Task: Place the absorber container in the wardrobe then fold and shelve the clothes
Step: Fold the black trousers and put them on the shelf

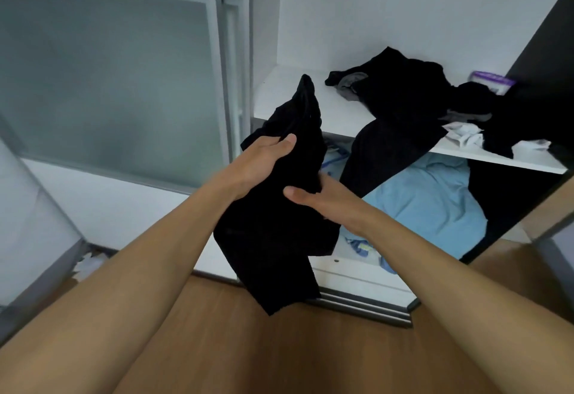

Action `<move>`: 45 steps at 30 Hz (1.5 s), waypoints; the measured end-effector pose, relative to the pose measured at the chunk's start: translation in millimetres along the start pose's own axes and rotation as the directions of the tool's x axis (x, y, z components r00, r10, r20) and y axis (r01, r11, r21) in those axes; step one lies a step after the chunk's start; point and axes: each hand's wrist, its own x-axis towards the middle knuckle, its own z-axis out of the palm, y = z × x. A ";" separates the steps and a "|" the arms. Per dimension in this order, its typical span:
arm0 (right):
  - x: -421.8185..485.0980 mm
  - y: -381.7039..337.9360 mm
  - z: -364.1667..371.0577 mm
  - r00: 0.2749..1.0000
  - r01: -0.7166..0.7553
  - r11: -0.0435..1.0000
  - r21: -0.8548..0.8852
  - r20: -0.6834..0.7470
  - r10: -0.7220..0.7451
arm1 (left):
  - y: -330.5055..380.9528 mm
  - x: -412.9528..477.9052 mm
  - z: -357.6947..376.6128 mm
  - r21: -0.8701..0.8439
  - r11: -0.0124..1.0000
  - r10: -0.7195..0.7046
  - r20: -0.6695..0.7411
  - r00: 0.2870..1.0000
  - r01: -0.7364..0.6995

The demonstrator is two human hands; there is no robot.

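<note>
Black garment [273,238] held before the wardrobe shelf [335,114]; left hand [264,160] grips its upper bunch, right hand [313,204] pinches the middle, thumb on top; fabric judged light, limp, not slippery; best taken at two corners so it hangs flat for folding

Limp black fabric garment [273,222] dangles crumpled before the white wardrobe shelf [289,98]; heaped dark clothes [403,95] sprawl there, purple-and-white absorber container [494,81] just behind
</note>
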 end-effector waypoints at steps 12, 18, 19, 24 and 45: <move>5.3 -17.2 -41.1 0.917 0.130 0.910 -0.394 -0.302 -0.262 | 16.8 -21.7 -53.6 0.328 0.941 -0.078 -0.030 0.997 0.083; 20.6 -26.8 -53.3 0.939 0.291 0.583 -0.759 0.109 -0.327 | 39.5 -28.2 -37.9 0.359 0.933 -0.046 0.071 0.996 0.018; 20.8 -27.4 -52.7 0.943 0.280 0.549 -0.787 0.119 -0.311 | 42.7 -30.2 -37.7 0.372 0.928 -0.052 0.080 0.995 0.018; 12.6 -28.6 -58.4 0.921 0.327 0.635 -0.700 0.086 -0.379 | 41.8 -35.4 -46.4 0.562 0.825 -0.055 -0.013 0.998 0.053; -11.5 -39.2 -87.6 0.983 0.100 0.503 -0.859 0.006 -0.185 | -9.7 4.7 -3.5 0.808 0.588 -0.288 0.163 0.944 0.041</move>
